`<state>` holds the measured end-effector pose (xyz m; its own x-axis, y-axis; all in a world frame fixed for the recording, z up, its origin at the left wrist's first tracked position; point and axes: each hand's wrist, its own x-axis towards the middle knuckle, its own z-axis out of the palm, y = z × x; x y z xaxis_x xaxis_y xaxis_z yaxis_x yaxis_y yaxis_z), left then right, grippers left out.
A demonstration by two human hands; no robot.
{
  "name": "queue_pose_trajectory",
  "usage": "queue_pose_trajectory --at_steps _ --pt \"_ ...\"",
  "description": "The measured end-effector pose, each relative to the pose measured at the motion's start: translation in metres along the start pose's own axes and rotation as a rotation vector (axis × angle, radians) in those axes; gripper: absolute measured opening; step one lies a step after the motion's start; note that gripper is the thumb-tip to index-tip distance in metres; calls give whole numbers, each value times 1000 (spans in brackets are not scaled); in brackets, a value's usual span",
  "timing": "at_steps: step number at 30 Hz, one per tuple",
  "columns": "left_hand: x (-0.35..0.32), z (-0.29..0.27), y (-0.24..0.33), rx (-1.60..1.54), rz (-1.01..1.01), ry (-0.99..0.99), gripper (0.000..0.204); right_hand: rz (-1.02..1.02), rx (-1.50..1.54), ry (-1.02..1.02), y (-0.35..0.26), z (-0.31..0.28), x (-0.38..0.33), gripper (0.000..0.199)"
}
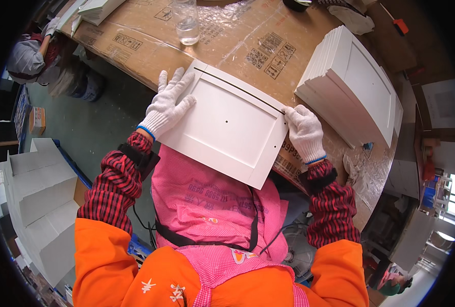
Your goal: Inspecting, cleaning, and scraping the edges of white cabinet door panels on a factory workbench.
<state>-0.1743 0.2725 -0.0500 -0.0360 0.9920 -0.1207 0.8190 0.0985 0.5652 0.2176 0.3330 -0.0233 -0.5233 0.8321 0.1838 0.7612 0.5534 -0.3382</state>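
A white framed panel (237, 128) with a recessed middle and small dark holes lies tilted toward me, partly over the near table edge. Along its far rail runs a thin dark line, a groove or a strip; I cannot tell which. My left hand (168, 105), in a white knit glove, rests flat on the panel's left end with fingers spread. At the other end my right hand (305, 132), gloved the same way, has its fingers closed on the panel's edge, where the dark line stops. Its fingertips are partly hidden.
The table (222, 51) is covered with printed cardboard and clear film. A stack of similar white panels (350, 87) stands at right, near a crumpled plastic sheet (358, 174). A clear bottle (187, 30) stands behind the panel. White boards (43, 194) are piled at left; another person (30, 59) is beyond.
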Motion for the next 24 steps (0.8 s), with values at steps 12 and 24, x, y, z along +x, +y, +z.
queue_pose_trajectory --at_steps 12,24 --pt "-5 1 -3 -23 4 25 70 39 18 55 -5 4 8 21" --pt "0 3 2 -3 33 44 68 156 215 165 1 13 2 14"
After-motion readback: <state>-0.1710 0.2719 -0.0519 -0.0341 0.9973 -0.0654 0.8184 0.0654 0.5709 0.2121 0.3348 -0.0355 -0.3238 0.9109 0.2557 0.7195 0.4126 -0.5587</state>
